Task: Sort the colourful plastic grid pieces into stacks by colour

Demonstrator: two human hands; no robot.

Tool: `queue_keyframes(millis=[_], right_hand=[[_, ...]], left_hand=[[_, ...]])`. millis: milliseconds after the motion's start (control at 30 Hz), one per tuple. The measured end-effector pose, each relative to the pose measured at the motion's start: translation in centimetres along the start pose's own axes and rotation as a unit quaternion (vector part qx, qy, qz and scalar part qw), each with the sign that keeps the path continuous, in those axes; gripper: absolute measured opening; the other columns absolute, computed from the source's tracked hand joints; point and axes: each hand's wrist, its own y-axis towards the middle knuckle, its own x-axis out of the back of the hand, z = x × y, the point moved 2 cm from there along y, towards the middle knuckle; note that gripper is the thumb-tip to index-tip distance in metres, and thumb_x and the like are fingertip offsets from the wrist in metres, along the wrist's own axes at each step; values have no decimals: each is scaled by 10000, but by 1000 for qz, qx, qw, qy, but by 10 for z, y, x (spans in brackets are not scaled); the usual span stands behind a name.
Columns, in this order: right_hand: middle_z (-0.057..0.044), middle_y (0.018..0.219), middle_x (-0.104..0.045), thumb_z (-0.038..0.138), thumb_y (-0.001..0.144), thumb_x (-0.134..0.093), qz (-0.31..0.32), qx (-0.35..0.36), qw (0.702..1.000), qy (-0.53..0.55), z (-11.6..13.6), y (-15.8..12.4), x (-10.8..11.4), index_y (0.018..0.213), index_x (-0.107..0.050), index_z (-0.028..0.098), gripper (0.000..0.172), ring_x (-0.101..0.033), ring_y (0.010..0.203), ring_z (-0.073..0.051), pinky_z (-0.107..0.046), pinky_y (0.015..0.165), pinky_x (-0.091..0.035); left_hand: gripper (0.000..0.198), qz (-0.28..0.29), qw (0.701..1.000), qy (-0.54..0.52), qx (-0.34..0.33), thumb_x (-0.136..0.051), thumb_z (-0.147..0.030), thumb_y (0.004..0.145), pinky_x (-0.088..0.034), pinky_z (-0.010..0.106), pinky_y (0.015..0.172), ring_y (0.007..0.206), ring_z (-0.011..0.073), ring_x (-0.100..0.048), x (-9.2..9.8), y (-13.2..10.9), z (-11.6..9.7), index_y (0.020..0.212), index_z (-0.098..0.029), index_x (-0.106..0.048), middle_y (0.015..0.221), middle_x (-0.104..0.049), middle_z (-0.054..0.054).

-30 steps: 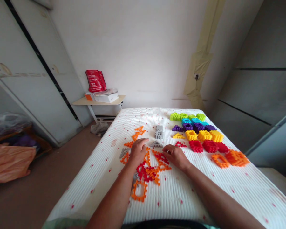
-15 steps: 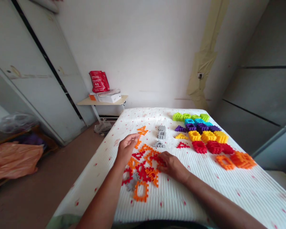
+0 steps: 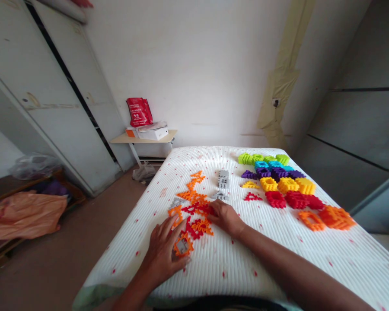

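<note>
Flat interlocking plastic building pieces with toothed edges lie in a loose pile in front of me, mostly orange and red. My left hand is spread over the pile's near left edge, its fingers around a square orange building piece with a grey piece showing through its opening. At the pile's right edge, my right hand has its fingers curled together on a red building piece; the fingertips are partly hidden. Beyond them, orange triangular pieces trail away. A grey piece lies at the pile's left.
Grey pieces stand stacked mid-bed. On the right, sorted rows hold green, blue, purple, yellow, red and orange pieces. All rest on a white quilted bed cover. A small table stands beyond.
My left hand has come back toward me and spread over the near pieces. These pieces are now bunched closer together, with the orange square drawn in. My right hand stays at the pile's right edge.
</note>
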Motion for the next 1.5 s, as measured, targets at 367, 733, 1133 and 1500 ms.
queue_keyframes(millis=[367,733,1133,1500], right_hand=[[-16,747,-584,154,802,-524,-40,-19,999,-17,-7,5,-4,718,-562,174,95,-521,682,-120,-211,629,-365],[-55,842,-640,243,902,-403,-106,4,994,-8,-31,-47,40,894,-600,188,204,-592,775,-144,-235,713,-435],[-5,705,-619,274,870,-417,-31,-122,982,144,-73,-83,71,926,-605,179,218,-564,627,-129,-234,583,-430],[-71,816,-656,435,812,-550,-39,-169,971,-165,-49,-85,71,905,-590,183,271,-598,661,-169,-238,559,-366]], left_hand=[[643,-66,996,-50,15,-551,-483,738,-330,481,1017,1265,285,-378,-2,28,11,1321,-249,-410,1373,-431,103],[548,-163,968,-161,105,-516,-451,759,-381,428,1014,1201,257,-464,-4,21,32,1270,-263,-456,1305,-498,66],[488,-170,913,-287,234,-521,-488,748,-341,422,1042,1195,258,-465,8,19,29,1172,-248,-539,1246,-544,40],[301,-356,731,-446,373,-584,-414,689,-501,368,809,962,224,-599,12,34,54,872,-174,-594,944,-671,43]])
